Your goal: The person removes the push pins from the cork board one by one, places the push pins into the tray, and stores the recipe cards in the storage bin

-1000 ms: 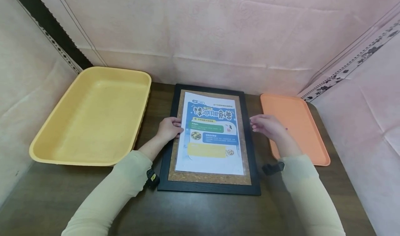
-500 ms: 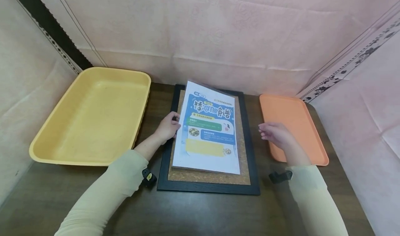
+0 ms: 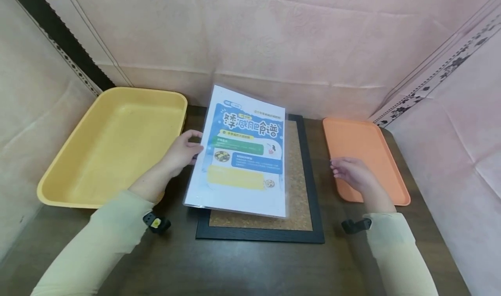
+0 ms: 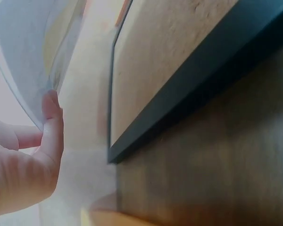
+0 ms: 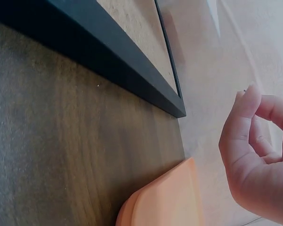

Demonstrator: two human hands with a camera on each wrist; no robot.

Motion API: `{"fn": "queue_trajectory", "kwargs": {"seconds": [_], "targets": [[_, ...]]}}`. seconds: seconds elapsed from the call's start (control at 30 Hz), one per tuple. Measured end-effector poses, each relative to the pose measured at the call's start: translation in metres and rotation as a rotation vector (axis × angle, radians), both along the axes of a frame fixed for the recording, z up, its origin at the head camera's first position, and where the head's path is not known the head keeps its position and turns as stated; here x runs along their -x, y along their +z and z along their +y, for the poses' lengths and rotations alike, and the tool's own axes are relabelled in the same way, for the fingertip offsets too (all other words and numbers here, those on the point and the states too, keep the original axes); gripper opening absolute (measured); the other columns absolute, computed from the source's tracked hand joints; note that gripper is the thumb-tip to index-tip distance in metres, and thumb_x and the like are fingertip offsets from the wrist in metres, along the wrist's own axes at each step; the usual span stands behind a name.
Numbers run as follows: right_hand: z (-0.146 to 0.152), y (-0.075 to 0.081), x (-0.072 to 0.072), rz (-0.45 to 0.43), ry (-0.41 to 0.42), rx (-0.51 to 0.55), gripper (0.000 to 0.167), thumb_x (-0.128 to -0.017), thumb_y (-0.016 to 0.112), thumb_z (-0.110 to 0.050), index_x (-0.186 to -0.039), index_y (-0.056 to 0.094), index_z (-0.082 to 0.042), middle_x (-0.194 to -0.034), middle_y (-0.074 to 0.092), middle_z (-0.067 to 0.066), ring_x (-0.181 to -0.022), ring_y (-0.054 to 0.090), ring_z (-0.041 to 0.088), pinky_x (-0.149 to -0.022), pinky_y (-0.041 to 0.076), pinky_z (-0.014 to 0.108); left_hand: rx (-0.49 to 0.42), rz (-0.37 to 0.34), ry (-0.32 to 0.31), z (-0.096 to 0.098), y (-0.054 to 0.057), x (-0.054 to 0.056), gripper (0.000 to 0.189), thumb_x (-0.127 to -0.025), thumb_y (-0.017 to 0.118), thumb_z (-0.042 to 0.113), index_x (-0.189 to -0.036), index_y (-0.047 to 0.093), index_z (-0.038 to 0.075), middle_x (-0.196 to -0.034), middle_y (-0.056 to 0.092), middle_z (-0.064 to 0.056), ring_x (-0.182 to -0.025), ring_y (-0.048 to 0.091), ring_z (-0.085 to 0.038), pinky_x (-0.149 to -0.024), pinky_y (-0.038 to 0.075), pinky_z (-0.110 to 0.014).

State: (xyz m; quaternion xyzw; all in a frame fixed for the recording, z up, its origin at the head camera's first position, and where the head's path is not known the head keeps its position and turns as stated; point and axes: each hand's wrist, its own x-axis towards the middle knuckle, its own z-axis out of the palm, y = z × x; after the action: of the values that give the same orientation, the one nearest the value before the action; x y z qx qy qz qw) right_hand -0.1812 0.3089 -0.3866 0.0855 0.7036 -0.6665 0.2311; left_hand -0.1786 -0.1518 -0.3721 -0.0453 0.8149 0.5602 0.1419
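Note:
My left hand (image 3: 181, 153) pinches the left edge of a laminated sheet (image 3: 238, 156) printed with a blue poster. Tilted and raised, the sheet covers the left part of a cork board (image 3: 299, 178) with a black frame. In the left wrist view, the thumb and fingers (image 4: 51, 136) meet at the clear plastic edge. My right hand (image 3: 354, 174) hovers by the left edge of an orange tray (image 3: 385, 161). Its thumb and fingertip pinch a tiny dark-tipped object (image 5: 245, 90), almost wholly hidden, so its kind is unclear.
A large yellow tray (image 3: 113, 143) stands on the left of the brown wooden table (image 3: 250, 270). Pale cloth (image 3: 274, 39) hangs behind and at both sides. Each wrist wears a black camera band (image 3: 156, 223).
The sheet has been lifted off the cork board and carried left, towards the yellow tray, by my left hand. My right hand has drawn right and nearer to me, over the orange tray's edge.

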Motion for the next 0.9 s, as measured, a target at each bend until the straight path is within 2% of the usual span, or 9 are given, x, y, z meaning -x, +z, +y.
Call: {"fn": "queue_trajectory", "kwargs": {"seconds": [0.13,0.2,0.37,0.47,0.57,0.7,0.9], "targets": [[0.003,-0.004,0.001,0.011,0.008,0.048,0.028,-0.096,0.049,-0.012,-0.081,0.07,-0.022,-0.078,0.066,-0.007,-0.069,0.061,0.005,-0.07,0.054,0.015,-0.001,0.029,-0.02,-0.022,0.012,-0.006,0.039,-0.098,0.041,0.008,-0.136,0.033,0.002,-0.115,0.06,-0.025,-0.082,0.066,-0.013,-0.071,0.057,-0.028],[0.004,-0.005,0.002,0.019,0.005,0.062,0.031,-0.097,0.047,-0.009,-0.08,0.071,-0.02,-0.077,0.067,-0.005,-0.068,0.061,0.006,-0.068,0.054,0.016,-0.013,0.049,-0.02,-0.034,0.018,-0.008,0.04,-0.098,0.042,0.009,-0.136,0.033,0.001,-0.108,0.064,-0.02,-0.076,0.066,-0.008,-0.068,0.057,-0.025],[0.005,-0.006,0.002,0.018,-0.003,0.067,0.032,-0.097,0.047,-0.008,-0.079,0.071,-0.02,-0.075,0.067,-0.006,-0.066,0.061,0.005,-0.067,0.055,0.016,-0.039,0.092,0.004,-0.06,0.027,-0.012,0.044,-0.098,0.042,0.013,-0.139,0.031,0.0,-0.085,0.066,0.009,-0.073,0.066,-0.003,-0.068,0.057,-0.022],[0.004,-0.005,0.0,0.012,-0.01,0.075,0.032,-0.096,0.048,-0.008,-0.078,0.071,-0.019,-0.075,0.067,-0.005,-0.067,0.061,0.006,-0.067,0.054,0.016,-0.039,0.118,0.036,-0.076,0.03,-0.013,0.048,-0.099,0.04,0.017,-0.143,0.029,0.001,-0.083,0.062,0.021,-0.076,0.065,0.001,-0.069,0.056,-0.02],[0.004,-0.005,0.0,0.012,-0.015,0.08,0.031,-0.096,0.048,-0.009,-0.078,0.071,-0.019,-0.075,0.067,-0.005,-0.067,0.061,0.006,-0.067,0.054,0.016,-0.028,0.155,0.085,-0.091,0.03,-0.014,0.049,-0.1,0.037,0.02,-0.145,0.029,0.003,-0.083,0.059,0.025,-0.077,0.064,0.004,-0.067,0.056,-0.019],[0.005,-0.006,0.0,0.016,-0.013,0.072,0.03,-0.096,0.049,-0.009,-0.078,0.071,-0.02,-0.074,0.066,-0.006,-0.067,0.061,0.006,-0.067,0.054,0.015,-0.105,0.166,0.185,-0.114,0.028,-0.017,0.05,-0.1,0.038,0.019,-0.147,0.027,0.006,-0.082,0.061,0.026,-0.074,0.062,0.005,-0.062,0.054,-0.016],[0.008,-0.007,0.002,0.014,-0.019,0.036,0.026,-0.095,0.051,-0.013,-0.08,0.071,-0.021,-0.077,0.067,-0.006,-0.068,0.061,0.006,-0.068,0.054,0.015,-0.206,0.164,0.379,-0.157,0.01,-0.016,0.047,-0.098,0.045,0.018,-0.144,0.037,0.023,-0.091,0.062,0.02,-0.074,0.063,0.005,-0.06,0.054,-0.016]]}}
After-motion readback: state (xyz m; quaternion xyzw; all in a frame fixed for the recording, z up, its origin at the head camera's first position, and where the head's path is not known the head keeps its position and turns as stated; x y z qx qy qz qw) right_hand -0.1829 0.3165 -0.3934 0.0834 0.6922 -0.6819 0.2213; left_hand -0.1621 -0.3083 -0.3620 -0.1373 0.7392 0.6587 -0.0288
